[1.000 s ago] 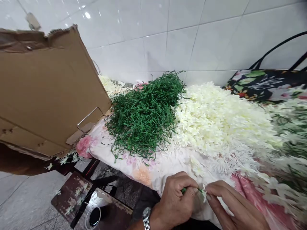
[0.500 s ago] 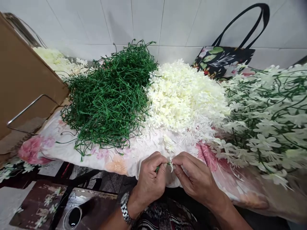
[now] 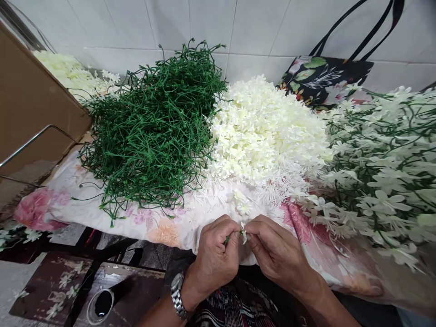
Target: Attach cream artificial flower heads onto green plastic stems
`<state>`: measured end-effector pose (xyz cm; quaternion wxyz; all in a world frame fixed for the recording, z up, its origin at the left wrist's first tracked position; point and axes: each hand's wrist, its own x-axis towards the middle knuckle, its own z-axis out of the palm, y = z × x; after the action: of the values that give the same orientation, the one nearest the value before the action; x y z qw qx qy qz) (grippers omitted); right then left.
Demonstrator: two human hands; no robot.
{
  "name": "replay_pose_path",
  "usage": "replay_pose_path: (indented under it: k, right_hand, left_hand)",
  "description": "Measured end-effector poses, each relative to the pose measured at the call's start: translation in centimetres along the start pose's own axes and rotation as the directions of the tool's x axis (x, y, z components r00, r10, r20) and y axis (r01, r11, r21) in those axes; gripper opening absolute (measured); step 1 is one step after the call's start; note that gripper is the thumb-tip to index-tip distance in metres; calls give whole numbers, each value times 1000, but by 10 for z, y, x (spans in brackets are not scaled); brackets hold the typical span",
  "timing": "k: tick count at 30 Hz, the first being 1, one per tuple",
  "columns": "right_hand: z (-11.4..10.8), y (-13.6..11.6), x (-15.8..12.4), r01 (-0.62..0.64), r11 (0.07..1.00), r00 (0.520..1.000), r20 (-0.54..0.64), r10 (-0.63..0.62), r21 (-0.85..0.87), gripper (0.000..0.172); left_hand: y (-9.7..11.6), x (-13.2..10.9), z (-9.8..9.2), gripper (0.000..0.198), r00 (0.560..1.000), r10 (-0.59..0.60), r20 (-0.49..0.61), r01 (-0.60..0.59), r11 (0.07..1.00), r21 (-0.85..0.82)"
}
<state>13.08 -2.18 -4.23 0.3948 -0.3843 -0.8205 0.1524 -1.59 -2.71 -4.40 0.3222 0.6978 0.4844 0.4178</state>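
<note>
My left hand (image 3: 220, 250), with a metal watch at the wrist, pinches a green artificial stem (image 3: 227, 239), most of it hidden in the fingers. Close against it, my right hand (image 3: 274, 252) is closed on a small white artificial flower (image 3: 243, 234) at the stem's tip. Both hands are above the front edge of the floral cloth (image 3: 200, 227). Just beyond the fingertips lie a few loose pale blossoms (image 3: 242, 204). Behind them rises a heap of cream-white flower heads (image 3: 262, 131), and to its left a large pile of green stems (image 3: 153, 131).
On the right lie many white flowers on green stems (image 3: 384, 200). A black floral bag (image 3: 323, 81) leans on the tiled wall (image 3: 200, 22). At the left stand a cardboard box (image 3: 37, 91) and a metal wire handle (image 3: 30, 144). Low left, a cup of dark liquid (image 3: 101, 305) sits on a brown surface.
The camera view has shifted slightly, so the surroundings sit a little differently in it. The hands stay together, and the white flower has turned a little more upright between the fingers.
</note>
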Motion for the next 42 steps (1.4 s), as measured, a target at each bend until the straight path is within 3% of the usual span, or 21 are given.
replay_pose_path:
  k: [9, 13, 18, 23, 26, 30, 33, 36, 39, 42]
  right_hand:
    - [1, 0, -1, 9, 1000, 1000, -24, -9, -4, 15]
    - [-3, 2, -6, -37, 999, 996, -79, 37, 1, 13]
    - [-8, -1, -12, -73, 997, 984, -165, 72, 2, 13]
    - [-9, -2, -16, -133, 990, 956, -268, 117, -43, 13]
    - [-8, -2, -18, -162, 985, 943, -303, 138, -57, 12]
    - [-8, -3, -23, -124, 990, 975, -195, 110, -63, 13]
    - [-17, -3, -23, -44, 997, 999, -24, 42, -69, 16]
    - [-31, 5, -13, -14, 993, 1000, -24, 11, -120, 14]
    - [-37, 19, 5, -32, 953, 997, -81, 8, -302, 12]
    - [-30, 31, 21, -7, 838, 999, 30, 27, -545, 16]
  left_hand:
    - [1, 2, -2, 23, 1000, 6, -1, -6, 1000, -30]
    - [2, -1, -5, 12, 996, -91, 25, 94, 981, -172]
    - [3, -7, -6, 20, 975, -219, 17, 211, 910, -357]
    - [4, -2, -5, 9, 960, -226, -164, 129, 880, -457]
    - [5, 3, -2, 12, 954, -236, -186, 114, 858, -502]
    - [7, 7, 0, 16, 904, -382, -194, 213, 795, -568]
    - [7, 14, -4, 20, 887, -402, -228, 277, 858, -433]
    - [4, 26, -11, 20, 921, -346, -179, 303, 925, -229]
    - [3, 42, -13, 15, 958, -266, -109, 263, 964, -47]
    - [5, 56, -10, 14, 973, -226, -55, 232, 946, 226]
